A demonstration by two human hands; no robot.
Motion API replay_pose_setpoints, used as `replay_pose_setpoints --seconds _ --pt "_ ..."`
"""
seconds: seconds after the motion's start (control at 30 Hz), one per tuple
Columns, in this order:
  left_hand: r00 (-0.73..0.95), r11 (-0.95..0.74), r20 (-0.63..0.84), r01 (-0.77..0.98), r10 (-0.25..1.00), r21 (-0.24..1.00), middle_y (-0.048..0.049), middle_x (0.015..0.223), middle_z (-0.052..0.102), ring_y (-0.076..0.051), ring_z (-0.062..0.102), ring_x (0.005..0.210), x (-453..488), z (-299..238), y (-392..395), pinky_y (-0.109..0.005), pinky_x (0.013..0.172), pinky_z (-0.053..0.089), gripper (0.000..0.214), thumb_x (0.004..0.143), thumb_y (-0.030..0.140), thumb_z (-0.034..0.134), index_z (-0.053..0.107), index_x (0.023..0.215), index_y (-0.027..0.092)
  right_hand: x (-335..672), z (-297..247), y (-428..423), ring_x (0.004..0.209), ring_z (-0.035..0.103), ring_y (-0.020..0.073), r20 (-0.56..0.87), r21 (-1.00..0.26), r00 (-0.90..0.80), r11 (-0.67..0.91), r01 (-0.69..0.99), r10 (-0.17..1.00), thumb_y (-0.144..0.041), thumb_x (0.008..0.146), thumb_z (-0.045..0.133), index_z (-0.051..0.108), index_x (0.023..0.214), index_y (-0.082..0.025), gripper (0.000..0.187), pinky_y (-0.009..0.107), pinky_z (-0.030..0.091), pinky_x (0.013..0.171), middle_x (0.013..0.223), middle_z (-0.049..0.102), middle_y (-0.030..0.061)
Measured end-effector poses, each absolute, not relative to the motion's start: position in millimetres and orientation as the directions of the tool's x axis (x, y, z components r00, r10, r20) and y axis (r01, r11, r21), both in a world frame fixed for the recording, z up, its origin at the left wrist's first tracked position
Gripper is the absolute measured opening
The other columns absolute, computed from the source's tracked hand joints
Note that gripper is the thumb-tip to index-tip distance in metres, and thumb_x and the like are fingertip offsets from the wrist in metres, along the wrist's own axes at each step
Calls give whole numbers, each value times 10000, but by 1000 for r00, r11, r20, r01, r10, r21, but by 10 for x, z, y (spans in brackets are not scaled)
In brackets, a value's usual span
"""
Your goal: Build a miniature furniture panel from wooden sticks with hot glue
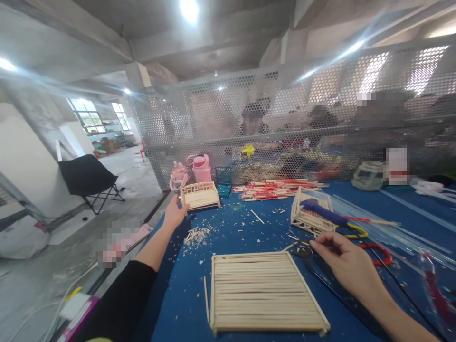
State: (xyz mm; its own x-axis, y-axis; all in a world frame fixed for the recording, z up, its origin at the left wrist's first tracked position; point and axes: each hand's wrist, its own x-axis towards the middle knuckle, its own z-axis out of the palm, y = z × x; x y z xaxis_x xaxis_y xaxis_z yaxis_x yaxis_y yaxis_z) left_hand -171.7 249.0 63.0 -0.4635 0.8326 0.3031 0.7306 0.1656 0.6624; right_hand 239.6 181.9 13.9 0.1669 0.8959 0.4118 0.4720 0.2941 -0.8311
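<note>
My left hand [174,212] is closed on the left end of a small bench-like model made of wooden sticks [201,196], which stands on the blue table. My right hand [344,254] has its thumb and fingers pinched together beside a dark metal tool head [304,250], perhaps pliers. What lies between those fingertips is hidden. In front of me rests a flat panel of parallel wooden sticks [263,292] in a stick frame. A loose stick [206,298] lies along its left side. Beyond my right hand sits another stick-built frame [311,209].
A blue-handled tool [322,211] leans across the right-hand frame. Red-and-natural sticks [274,189] are piled at the back, near a pink bottle [201,168] and a teal basket [223,180]. Clear strips [399,228] and a glass jar [368,175] lie right. A perforated metal screen [199,114] rises behind.
</note>
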Motion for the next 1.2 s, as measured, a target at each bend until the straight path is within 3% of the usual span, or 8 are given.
replay_pose_setpoints --seconds 0.17,0.33,0.43,0.5,0.57,0.63,0.97,1.2 --pt "-494 180 317 723 809 667 -97 1233 586 -226 609 1041 -1598 644 2228 -447 866 531 367 901 350 581 552 1221 173 2297 550 1774 475 468 136 503 -673 -10 399 623 864 -456 718 556 469 567 -238 279 271 391 499 487 494 -34" --pt "-447 161 274 720 851 675 -96 1227 589 -225 610 1037 -1354 618 2013 -445 863 532 366 902 353 580 553 1218 171 2206 1802 1926 509 507 74 416 -132 -511 605 785 752 -353 736 675 582 607 -179 236 248 364 565 525 566 -63" --pt "-382 140 230 730 895 669 -95 1221 592 -223 613 1031 -1185 559 1886 -442 859 534 363 902 354 580 556 1214 170 2071 2651 2123 733 642 97 343 139 -523 508 850 780 -503 790 406 672 675 -36 550 291 365 640 694 652 -31" --pt "-333 123 201 739 921 662 -93 1217 594 -220 614 1026 -1103 498 1780 -439 857 535 356 903 353 578 559 1208 172 1947 2992 2214 904 651 158 417 63 -376 387 920 828 -453 812 326 681 740 38 610 302 380 682 835 679 4" --pt "-293 107 180 747 939 656 -92 1209 598 -216 616 1017 -1064 429 1670 -434 852 537 350 904 352 577 562 1203 171 1807 3017 2265 950 662 196 425 21 -357 385 923 832 -406 788 614 708 909 -51 387 271 462 724 925 708 36" --pt "-264 95 169 755 950 649 -88 1184 608 -208 623 993 -1065 368 1576 -424 837 541 339 904 355 576 570 1185 166 1666 2718 2323 995 642 185 286 -6 -395 414 910 873 -364 952 436 674 1057 -63 397 283 479 812 1032 661 20" --pt "-35 -32 97 785 995 618 2 588 642 -209 614 618 -1011 407 1269 -296 631 427 148 749 290 590 700 828 229 1255 727 2949 1019 614 213 -342 -89 -283 269 959 896 -351 924 568 577 1202 -183 325 421 535 851 1224 595 84" --pt "53 -67 41 696 998 714 -26 794 735 -190 640 684 -884 416 1198 -286 672 462 387 679 199 557 718 1031 217 1256 649 2993 1029 611 215 -287 -55 -320 317 947 903 -348 919 577 579 1201 -180 328 416 531 859 1228 592 91"
